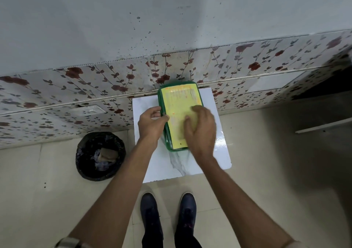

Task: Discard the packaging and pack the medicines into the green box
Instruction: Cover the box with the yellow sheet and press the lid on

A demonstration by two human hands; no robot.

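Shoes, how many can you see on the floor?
2. The left shoe and the right shoe stand side by side on the tiled floor, just below the white table.

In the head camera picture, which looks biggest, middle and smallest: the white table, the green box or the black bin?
1. White table, clearly the largest.
2. Black bin and green box look alike in size; the bin sits lower, farther from the camera, so I won't rank them.
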